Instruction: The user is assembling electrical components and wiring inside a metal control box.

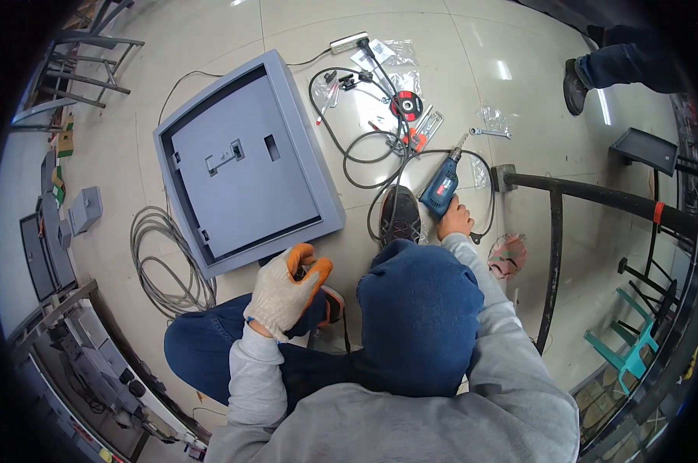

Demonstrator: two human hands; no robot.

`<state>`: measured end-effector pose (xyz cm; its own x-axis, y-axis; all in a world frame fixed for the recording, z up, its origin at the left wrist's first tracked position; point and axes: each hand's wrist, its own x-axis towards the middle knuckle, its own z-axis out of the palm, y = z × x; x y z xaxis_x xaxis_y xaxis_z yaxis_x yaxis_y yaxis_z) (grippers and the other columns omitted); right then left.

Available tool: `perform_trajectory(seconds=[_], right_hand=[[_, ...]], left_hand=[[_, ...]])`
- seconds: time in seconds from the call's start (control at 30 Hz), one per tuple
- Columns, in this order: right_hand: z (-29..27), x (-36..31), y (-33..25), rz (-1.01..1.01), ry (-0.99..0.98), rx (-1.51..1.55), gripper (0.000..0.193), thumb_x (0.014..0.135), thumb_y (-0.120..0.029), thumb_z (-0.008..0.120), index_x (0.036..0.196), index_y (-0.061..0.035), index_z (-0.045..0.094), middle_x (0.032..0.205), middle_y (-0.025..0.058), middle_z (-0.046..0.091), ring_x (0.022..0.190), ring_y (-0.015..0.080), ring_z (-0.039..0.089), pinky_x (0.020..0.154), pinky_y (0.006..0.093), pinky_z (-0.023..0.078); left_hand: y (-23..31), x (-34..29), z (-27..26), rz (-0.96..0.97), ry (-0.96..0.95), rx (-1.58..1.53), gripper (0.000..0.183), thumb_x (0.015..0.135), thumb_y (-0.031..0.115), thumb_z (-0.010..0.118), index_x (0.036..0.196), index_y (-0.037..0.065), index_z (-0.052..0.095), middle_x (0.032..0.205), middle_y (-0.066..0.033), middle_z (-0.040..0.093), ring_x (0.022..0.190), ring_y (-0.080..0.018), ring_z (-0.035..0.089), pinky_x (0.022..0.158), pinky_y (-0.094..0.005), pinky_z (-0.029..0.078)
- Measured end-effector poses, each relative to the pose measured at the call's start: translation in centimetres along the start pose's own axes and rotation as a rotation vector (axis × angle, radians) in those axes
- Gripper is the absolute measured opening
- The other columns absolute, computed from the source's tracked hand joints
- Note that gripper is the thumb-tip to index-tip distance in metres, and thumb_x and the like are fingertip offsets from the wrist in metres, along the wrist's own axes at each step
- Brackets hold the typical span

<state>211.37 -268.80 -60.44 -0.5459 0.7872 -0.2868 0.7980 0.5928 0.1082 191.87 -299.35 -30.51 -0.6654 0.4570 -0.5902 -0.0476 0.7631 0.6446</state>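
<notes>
Right hand (455, 220) grasps your drill (444, 184), right of the box (248, 181): tool-handling, seemingly; lifting wants steady support. Left hand (281, 292) half-curled, contents unclear.

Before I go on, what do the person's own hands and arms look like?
The left hand wears an off-white cloth glove with orange on the thumb and fingers. The right hand is bare, with no glove. Both arms are covered by long, loose, light grey sleeves, creased, with no markings that I can make out.
</notes>
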Motion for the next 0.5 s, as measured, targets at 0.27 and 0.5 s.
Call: perform_trajectory(seconds=[0.27,0.5], right_hand=[[-7.3,3.3,-3.3,0.049,-0.120,0.187,0.047,0.078,-0.015,0.062,0.124,-0.0084,0.059,0.110,0.0186,0.063,0.099,0.0397,0.062,0.082,0.0515,0.051],[-9.6,7.1,-7.7,-0.147,-0.134,0.558,0.041,0.079,-0.019,0.062,0.117,-0.0049,0.068,0.097,0.0148,0.073,0.089,0.0362,0.068,0.080,0.0414,0.054]], left_hand=[[-0.5,-1.0,0.2,0.046,0.063,-0.033,0.041,0.085,0.029,0.072,0.111,-0.002,0.068,0.089,-0.0121,0.072,0.075,-0.0217,0.068,0.068,-0.0281,0.053],[-0.3,-0.5,-0.1,0.034,0.044,-0.078,0.038,0.085,0.026,0.072,0.109,-0.003,0.068,0.086,-0.0118,0.073,0.071,-0.0215,0.067,0.066,-0.0283,0.052]])
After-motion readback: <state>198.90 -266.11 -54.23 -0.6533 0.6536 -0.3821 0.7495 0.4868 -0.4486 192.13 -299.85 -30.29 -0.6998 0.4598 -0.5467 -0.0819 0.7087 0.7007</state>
